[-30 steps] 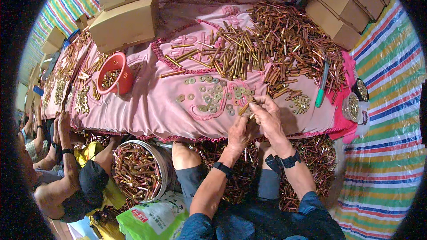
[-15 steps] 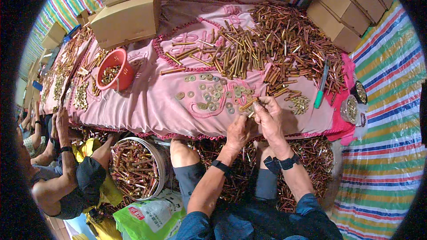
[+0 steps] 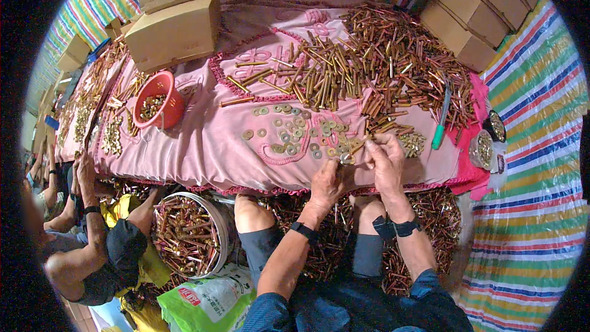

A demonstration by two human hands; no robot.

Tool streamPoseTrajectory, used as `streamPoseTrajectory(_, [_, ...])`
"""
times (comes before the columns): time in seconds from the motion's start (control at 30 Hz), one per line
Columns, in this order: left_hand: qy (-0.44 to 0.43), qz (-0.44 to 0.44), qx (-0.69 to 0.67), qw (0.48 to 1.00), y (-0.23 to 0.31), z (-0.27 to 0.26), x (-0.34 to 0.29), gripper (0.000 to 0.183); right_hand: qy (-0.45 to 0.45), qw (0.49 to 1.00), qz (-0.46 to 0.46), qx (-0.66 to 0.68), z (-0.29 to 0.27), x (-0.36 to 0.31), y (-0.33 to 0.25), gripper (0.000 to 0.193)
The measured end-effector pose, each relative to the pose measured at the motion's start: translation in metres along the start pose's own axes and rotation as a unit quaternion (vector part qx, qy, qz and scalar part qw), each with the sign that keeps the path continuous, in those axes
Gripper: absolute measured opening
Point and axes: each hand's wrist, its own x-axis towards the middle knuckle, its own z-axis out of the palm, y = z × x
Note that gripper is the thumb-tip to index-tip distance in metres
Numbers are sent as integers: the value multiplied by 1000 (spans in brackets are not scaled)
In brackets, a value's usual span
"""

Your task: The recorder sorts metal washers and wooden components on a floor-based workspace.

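Over the near edge of the pink cloth, my left hand (image 3: 327, 179) is closed in a pinch, a washer (image 3: 346, 158) at its fingertips. Just to its right, my right hand (image 3: 386, 158) grips a slim brass-coloured bolt (image 3: 356, 149) that points left toward that washer. Fingers cover much of both pieces; whether the bolt passes through the ring I cannot tell. Loose washers (image 3: 289, 128) lie flat just beyond my hands. Small nuts (image 3: 413, 144) form a little heap beside my right hand. Beyond spreads a large pile of long bolts (image 3: 393, 55).
A red basket (image 3: 170, 106) with small metal parts stands left. Cardboard boxes (image 3: 175, 34) are stacked at the back, others (image 3: 470, 24) at right. A green-handled tool (image 3: 438, 137) lies by the bolts. Below are a bolt-filled bucket (image 3: 222, 227) and, at left, another person (image 3: 86, 233).
My right hand has shifted right and slightly up, away from my left. The washer now shows between them, and the brass-coloured bolt has tilted. My left hand stays almost in place.
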Motion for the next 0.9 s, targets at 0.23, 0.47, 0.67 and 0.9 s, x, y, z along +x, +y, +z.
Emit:
streamPoseTrajectory(0.23, [-3,-3,-25,1000,3,2,2,26,17,999,-9,-35,-3,7,-27,18])
streamPoseTrajectory(0.47, [-7,3,8,1000,-8,7,-1,30,-2,995,-60,-81,6,4,-7,23])
streamPoseTrajectory(0.67, [60,3,-54,997,7,4,6,53,-3,917,-267,-297,12,-1,-15,31])
streamPoseTrajectory(0.9, [32,-3,-54,998,1,0,5,53,-44,836,-403,-368,23,-9,-23,27])
